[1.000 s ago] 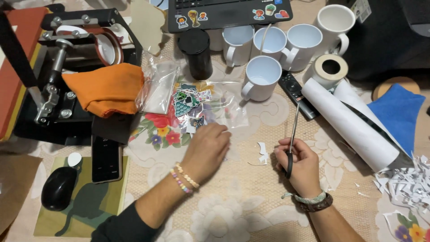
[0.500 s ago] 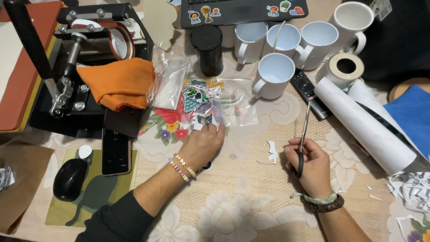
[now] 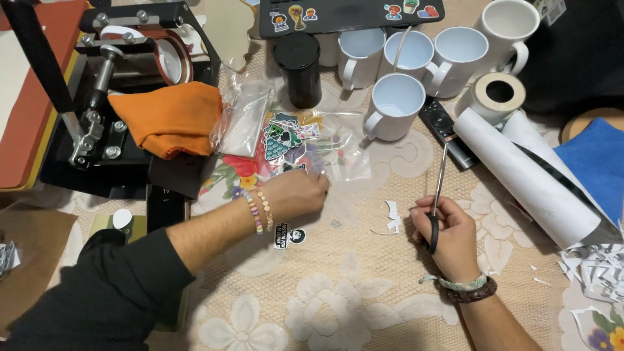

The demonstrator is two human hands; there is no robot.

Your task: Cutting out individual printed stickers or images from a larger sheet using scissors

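My left hand reaches across the table, its fingertips on a clear plastic bag full of colourful stickers. A small cut-out sticker lies on the cloth just below that wrist. My right hand rests on the table and grips black-handled scissors, blades pointing away toward the mugs. Small white paper offcuts lie between the two hands.
Several white mugs and a black mug stand at the back. A mug press with an orange cloth is at the left. White paper rolls, a tape roll, a remote and paper scraps lie at the right.
My left hand has slid forward and to the right onto the sticker bag, leaving the small sticker uncovered behind it. My right hand with the scissors has stayed nearly in place.
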